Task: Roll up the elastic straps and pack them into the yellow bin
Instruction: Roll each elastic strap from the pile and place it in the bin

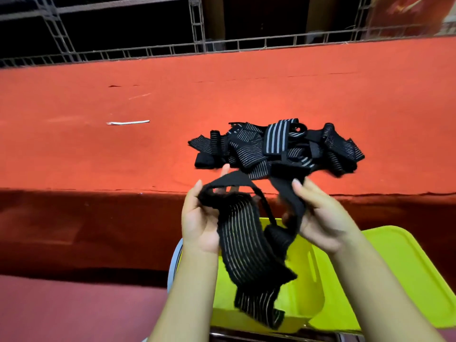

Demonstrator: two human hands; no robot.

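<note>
1. Held one elastic strap (246, 245) above the yellow bin (345, 280): left hand (201, 218) gripping its top, right hand (320, 218) pinching a narrow end.
2. Looked light, soft, floppy; best taken near one end for rolling.
3. Beyond the bin, on the worktop (222, 95): one tangled pile (278, 149), perhaps six or more straps.

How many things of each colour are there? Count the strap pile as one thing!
Black: 2, the strap held by the left hand and right hand, and the pile of straps
Yellow: 2, the bin and its lid
White: 1, the little strip
Red: 1, the table cloth
Total: 6
</note>
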